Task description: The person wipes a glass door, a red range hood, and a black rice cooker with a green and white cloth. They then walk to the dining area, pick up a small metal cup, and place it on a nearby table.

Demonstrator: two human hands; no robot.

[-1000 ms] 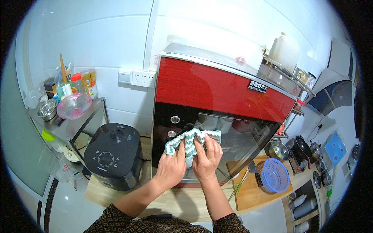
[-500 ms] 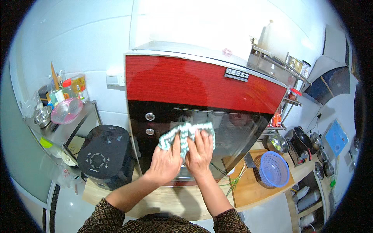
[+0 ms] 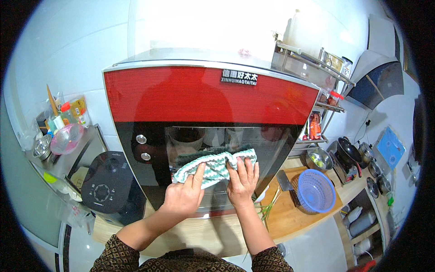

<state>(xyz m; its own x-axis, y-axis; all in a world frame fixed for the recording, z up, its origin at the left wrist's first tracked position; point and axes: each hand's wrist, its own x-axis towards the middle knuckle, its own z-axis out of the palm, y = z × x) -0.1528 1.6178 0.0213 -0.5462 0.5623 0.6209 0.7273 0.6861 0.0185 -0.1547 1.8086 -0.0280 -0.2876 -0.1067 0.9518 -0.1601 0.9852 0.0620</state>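
A green-and-white striped cleaning cloth (image 3: 213,167) lies spread against the dark glass door (image 3: 272,145) of a red and black cabinet (image 3: 181,97). My left hand (image 3: 183,192) grips its left part, with the thumb and a finger reaching up over the fabric. At the cloth's right end, my right hand (image 3: 243,183) holds it pressed to the glass, fingers pointing up and slightly apart. Two round silver knobs (image 3: 143,148) sit on the door's left side, left of the cloth. The fabric under both palms is hidden.
On the left stands a black rice cooker (image 3: 106,183), beside a metal shelf (image 3: 97,136) with bowls and bottles. To the right, a wooden cutting board (image 3: 281,217) carries a cleaver (image 3: 284,180), green stalks (image 3: 272,204) and a purple colander (image 3: 316,190). A black wok (image 3: 349,149) sits farther right.
The cloth was bunched between my hands and is now stretched wider and flatter. My hands have moved farther apart. The cabinet appears farther left in the view.
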